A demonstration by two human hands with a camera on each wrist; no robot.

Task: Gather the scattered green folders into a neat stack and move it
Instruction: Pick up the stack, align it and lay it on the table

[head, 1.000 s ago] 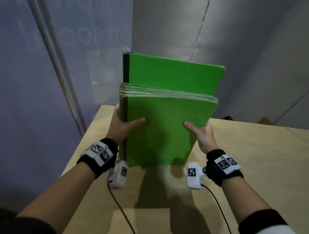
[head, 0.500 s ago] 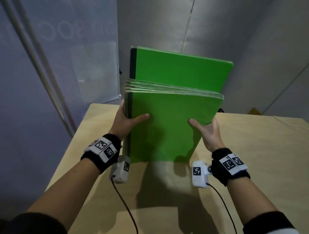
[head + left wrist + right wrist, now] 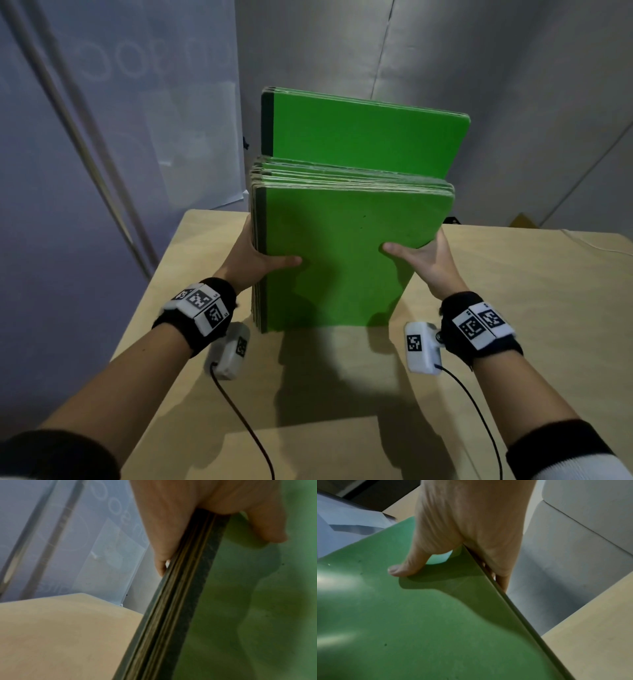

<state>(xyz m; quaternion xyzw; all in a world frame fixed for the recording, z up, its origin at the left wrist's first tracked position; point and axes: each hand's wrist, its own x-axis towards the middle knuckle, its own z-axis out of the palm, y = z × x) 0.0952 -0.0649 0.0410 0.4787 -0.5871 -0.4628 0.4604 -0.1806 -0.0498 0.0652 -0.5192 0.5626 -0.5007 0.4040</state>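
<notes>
The tabletop (image 3: pixel 513 308), pale wood, is filling the lower half of the head view and is carrying everything here. Standing on edge at its centre is the stack of green folders (image 3: pixel 342 260), its bottom edge resting on the wood, with one folder at the back (image 3: pixel 363 137) sitting higher than the rest. The left hand (image 3: pixel 253 257) is clasping the dark spine side, thumb lying across the front cover and fingers (image 3: pixel 160 566) wrapped behind. The right hand (image 3: pixel 421 257) is clasping the open side the same way, thumb on the cover, fingers (image 3: pixel 501 580) behind the edge.

The folders look like stiff card, so the stack is likely holding its shape well but weighing a fair bit together. The smooth covers are probably sliding easily over one another, which may explain the raised one. Squeezing both side edges at mid-height, as now, seems the sound hold; pressing inward should be keeping the sheets from fanning when it is carried.
</notes>
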